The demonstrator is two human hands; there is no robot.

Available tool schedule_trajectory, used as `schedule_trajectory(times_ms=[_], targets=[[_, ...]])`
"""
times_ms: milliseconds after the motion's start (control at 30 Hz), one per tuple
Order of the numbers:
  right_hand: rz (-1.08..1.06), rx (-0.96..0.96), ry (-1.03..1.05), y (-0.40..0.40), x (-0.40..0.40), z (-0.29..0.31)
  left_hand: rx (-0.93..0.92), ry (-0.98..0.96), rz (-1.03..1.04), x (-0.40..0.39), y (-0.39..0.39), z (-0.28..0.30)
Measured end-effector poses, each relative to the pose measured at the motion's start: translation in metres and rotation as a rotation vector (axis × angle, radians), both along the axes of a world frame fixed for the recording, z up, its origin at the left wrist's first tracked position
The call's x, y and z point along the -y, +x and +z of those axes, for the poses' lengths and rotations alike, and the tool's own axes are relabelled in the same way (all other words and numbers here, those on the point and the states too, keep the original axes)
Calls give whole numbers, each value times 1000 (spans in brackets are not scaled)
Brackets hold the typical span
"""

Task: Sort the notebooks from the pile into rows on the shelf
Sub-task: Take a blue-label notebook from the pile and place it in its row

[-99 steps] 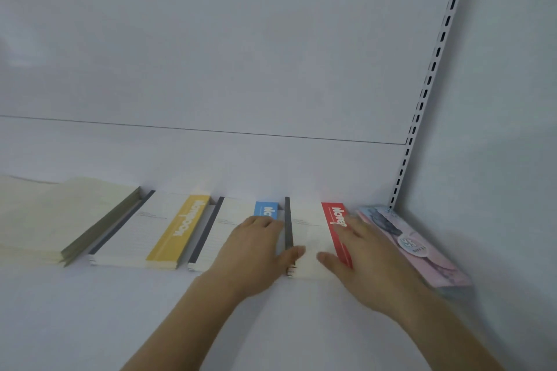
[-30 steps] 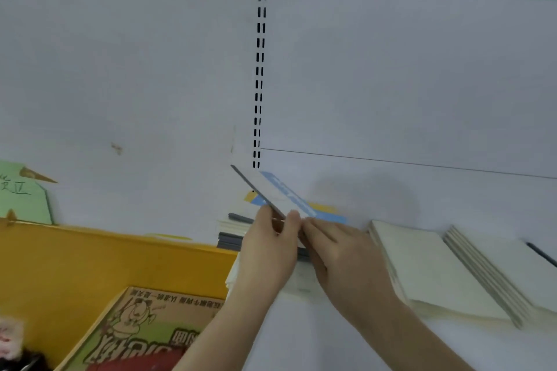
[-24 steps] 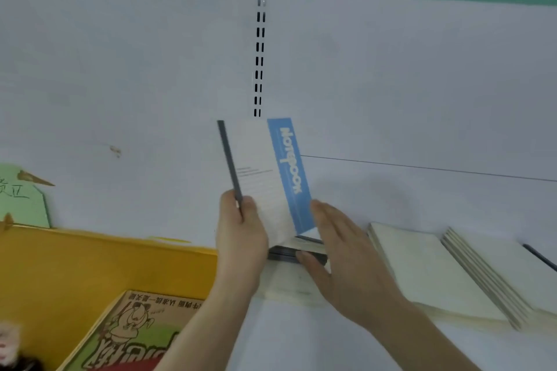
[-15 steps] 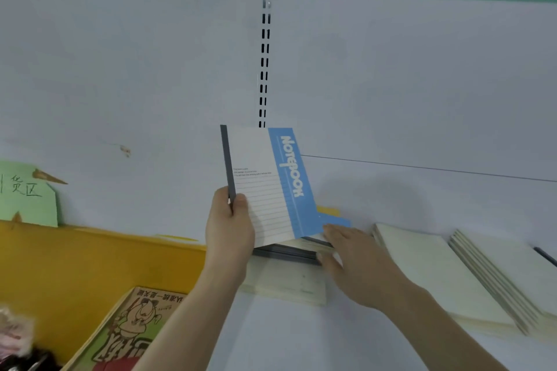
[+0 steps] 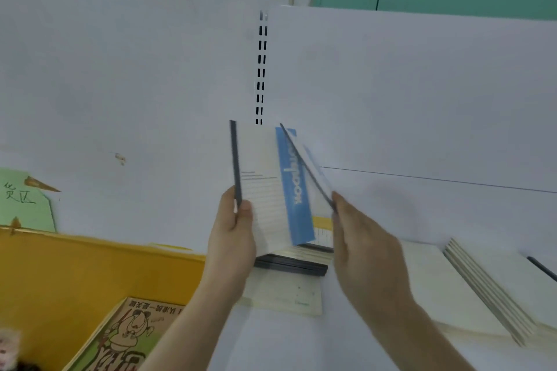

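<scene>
My left hand [image 5: 233, 238] grips a white notebook with a blue band [image 5: 271, 190] by its dark spine, holding it upright above the pile. My right hand [image 5: 361, 238] pinches the lower edge of a second notebook [image 5: 310, 164], tilted edge-on just right of the first. Under both hands lies the pile of notebooks [image 5: 297, 262] on the white shelf [image 5: 301, 343]; dark spines and a yellow band show at its top, and a cream notebook sits at its bottom.
Stacks of cream notebooks [image 5: 470, 289] lie flat to the right on the shelf. A yellow bin [image 5: 75, 274] at the left holds a cartoon-printed box [image 5: 126, 337]. A slotted upright [image 5: 260, 69] runs up the white back panel.
The view swung from the sorted row at the right end to the pile at the left. My left hand lifted the blue-banded notebook upright. My right hand has now raised a second one off the pile.
</scene>
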State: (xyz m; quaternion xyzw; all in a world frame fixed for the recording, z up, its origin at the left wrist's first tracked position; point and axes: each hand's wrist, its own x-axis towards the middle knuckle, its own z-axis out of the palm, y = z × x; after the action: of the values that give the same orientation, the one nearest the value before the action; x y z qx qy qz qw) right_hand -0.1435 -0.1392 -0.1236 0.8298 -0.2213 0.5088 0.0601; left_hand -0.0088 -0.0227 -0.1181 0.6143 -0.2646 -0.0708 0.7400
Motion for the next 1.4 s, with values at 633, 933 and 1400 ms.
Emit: schedule_trajectory(times_ms=[633, 933, 1400], targets=[[122, 77, 498, -12, -7, -6, 40, -179, -190, 10, -26, -7], [159, 220, 692, -88, -7, -13, 186, 5, -358, 51, -79, -22], [-269, 75, 546, -335, 30, -30, 568, 164, -408, 129, -317, -24]])
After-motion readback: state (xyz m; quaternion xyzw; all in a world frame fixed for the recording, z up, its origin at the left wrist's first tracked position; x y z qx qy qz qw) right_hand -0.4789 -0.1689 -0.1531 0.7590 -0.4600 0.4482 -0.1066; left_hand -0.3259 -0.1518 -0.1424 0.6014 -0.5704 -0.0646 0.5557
